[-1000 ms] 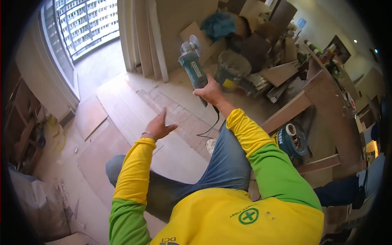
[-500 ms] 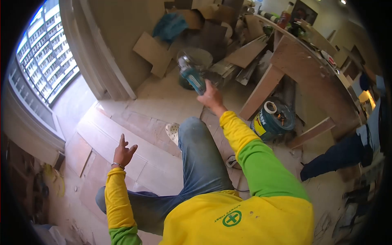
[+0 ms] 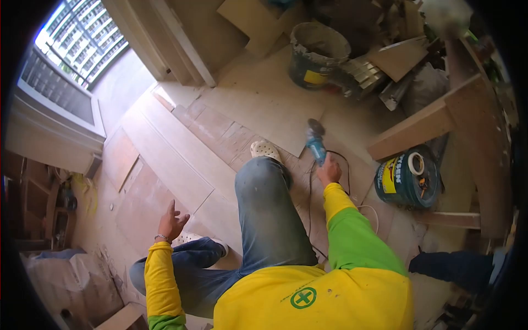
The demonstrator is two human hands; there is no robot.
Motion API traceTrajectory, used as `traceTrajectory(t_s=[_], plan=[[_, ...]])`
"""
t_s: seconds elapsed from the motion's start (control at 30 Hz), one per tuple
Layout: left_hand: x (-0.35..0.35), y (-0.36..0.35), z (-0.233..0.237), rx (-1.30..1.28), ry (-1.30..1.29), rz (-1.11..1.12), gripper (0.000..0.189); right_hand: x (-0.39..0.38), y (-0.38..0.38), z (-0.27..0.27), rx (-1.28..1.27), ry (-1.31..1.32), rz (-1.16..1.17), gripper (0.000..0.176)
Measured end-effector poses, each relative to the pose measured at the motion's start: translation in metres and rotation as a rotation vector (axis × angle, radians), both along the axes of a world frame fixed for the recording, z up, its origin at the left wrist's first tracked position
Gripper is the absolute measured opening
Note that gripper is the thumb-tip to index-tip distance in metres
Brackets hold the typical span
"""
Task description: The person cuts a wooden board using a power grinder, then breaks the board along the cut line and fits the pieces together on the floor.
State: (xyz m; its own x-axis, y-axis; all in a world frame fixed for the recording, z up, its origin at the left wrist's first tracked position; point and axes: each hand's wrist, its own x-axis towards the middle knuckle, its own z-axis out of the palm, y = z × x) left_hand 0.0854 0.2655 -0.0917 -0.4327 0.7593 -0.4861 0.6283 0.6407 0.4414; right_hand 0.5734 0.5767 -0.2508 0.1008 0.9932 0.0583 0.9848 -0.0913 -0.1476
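Note:
My right hand (image 3: 330, 170) is wrapped round the rear of a teal angle grinder (image 3: 315, 146). The grinder's round disc end points away from me, over the floor beside my shoe (image 3: 265, 150). From its back, a dark cord (image 3: 311, 212) loops down toward my legs. Over the floor on the other side, my left hand (image 3: 174, 222) holds nothing; its fingers are apart, with one stretched out. Beyond that hand lie long pale floor planks (image 3: 179, 157), next to a dusty reddish tile area (image 3: 148, 201).
A lidded teal bucket (image 3: 393, 179) with a tape roll (image 3: 416, 163) on top stands at right, by a wooden table frame (image 3: 423, 125). Further off are an open bucket (image 3: 319, 52) and scrap boards (image 3: 399, 58). Another person's dark trouser leg (image 3: 451, 269) shows at lower right.
My right hand has lowered the angle grinder from out in front toward the floor near my shoe. The view has tilted down. My left hand stays spread in much the same place.

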Motion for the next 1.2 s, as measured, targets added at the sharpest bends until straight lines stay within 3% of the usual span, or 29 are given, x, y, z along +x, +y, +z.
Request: traceTrajectory(t_s=[0.13, 0.2, 0.5, 0.67, 0.8, 0.87, 0.93, 1.2], plan=[[0.003, -0.012, -0.015, -0.019, 0.017, 0.060, 0.083, 0.015, -0.003, -0.022, -0.096, -0.051, -0.086, 0.068], [0.007, -0.016, -0.026, -0.035, -0.026, 0.126, 0.082, 0.020, -0.007, -0.029, -0.090, -0.048, -0.250, 0.076], [0.017, 0.000, -0.068, -0.102, -0.035, 0.209, 0.082, 0.017, -0.050, -0.065, -0.116, -0.045, -0.318, 0.082], [0.028, -0.004, -0.117, 0.011, -0.119, 0.456, 0.084, 0.010, -0.056, -0.089, -0.130, 0.007, -0.310, 0.081], [0.046, -0.027, -0.168, 0.034, -0.148, 0.680, 0.083, 0.006, -0.053, -0.069, -0.206, 0.132, -0.303, 0.082], [0.048, -0.052, -0.233, 0.018, -0.234, 0.828, 0.082, 0.001, -0.044, -0.064, -0.218, 0.134, -0.282, 0.081], [0.062, -0.056, -0.239, -0.006, -0.267, 0.980, 0.077, 0.000, -0.036, -0.057, -0.218, 0.124, -0.261, 0.080], [0.069, -0.056, -0.269, -0.015, -0.232, 0.956, 0.070, -0.010, -0.005, -0.017, -0.106, 0.134, -0.142, 0.078]])
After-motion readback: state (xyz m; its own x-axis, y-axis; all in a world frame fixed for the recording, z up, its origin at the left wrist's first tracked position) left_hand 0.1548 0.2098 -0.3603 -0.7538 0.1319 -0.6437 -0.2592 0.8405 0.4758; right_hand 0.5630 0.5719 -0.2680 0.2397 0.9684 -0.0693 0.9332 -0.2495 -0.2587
